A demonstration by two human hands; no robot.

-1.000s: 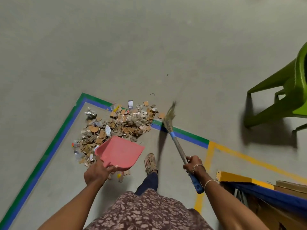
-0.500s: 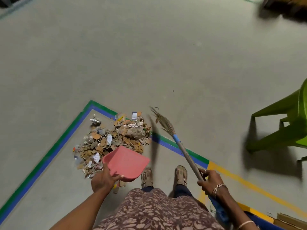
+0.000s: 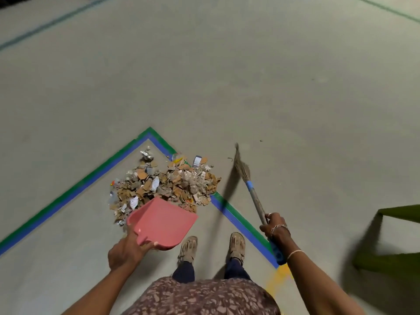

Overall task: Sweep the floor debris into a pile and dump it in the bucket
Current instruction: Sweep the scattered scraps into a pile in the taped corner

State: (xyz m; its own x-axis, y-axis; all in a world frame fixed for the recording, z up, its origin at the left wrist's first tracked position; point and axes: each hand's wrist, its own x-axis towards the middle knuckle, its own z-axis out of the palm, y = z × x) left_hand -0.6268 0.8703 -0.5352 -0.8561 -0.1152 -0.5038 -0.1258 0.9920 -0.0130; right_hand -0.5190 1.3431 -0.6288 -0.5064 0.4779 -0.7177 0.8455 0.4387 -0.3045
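Standing on a grey floor [image 3: 204, 76], seen from above; items as follows.

Debris [image 3: 166, 185]: one heap of torn cardboard bits, white paper scraps and crumpled foil, lying on the floor inside the corner of a taped outline and spilling over the tape on its right side. A small white-and-blue card sits at the heap's far edge.

Tape [image 3: 75, 189]: green and blue strips side by side, forming a pointed corner just beyond the heap; one leg runs off toward the left edge of the view, the other passes beside the right foot and ends at a yellow mark.

Dustpan [image 3: 163, 220]: pink plastic, its wide lip at the near edge of the heap, covering some scraps; whether the lip touches the floor cannot be told. Nothing visible inside it.

Left hand [image 3: 123, 252]: fingers closed round the dustpan's short handle, thumb on top.

Broom [image 3: 250, 189]: thin bristle bundle bound with a blue band, brown shaft, blue grip end. Bristle tip stands to the right of the heap, apart from it, casting a dark shadow across the tape.

Right hand [image 3: 276, 230]: fingers wrapped tight round the broom shaft just above the blue grip; bracelet and ring worn.

Feet [image 3: 188, 248]: two, in tan sandals, just behind the dustpan.

Green chair [image 3: 397, 237]: blurred, at the right edge.
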